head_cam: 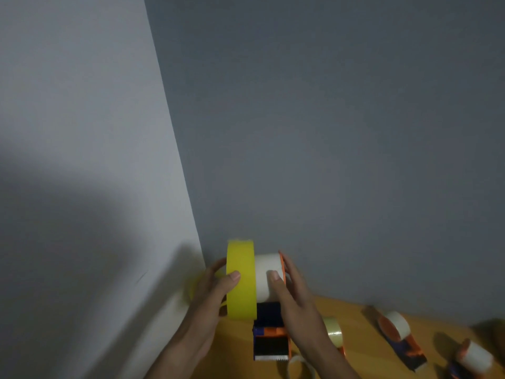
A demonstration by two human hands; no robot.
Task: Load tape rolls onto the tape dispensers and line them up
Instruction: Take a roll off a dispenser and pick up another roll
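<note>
My left hand (211, 292) grips a yellow tape roll (241, 280) held on edge, thumb on its outer face. The roll sits right beside the white hub (266, 272) of an orange and dark blue tape dispenser (270, 340). My right hand (293, 294) holds that dispenser, thumb on the white hub and fingers behind the orange side plate. The dispenser's serrated blade points toward me. A clear tape roll (334, 333) lies just right of my right wrist.
On the wooden table (355, 324) to the right lie two more orange and blue dispensers (401, 337) (471, 361) with white hubs. A pale tape ring (299, 367) rests at the bottom edge. Grey walls meet in a corner behind the hands.
</note>
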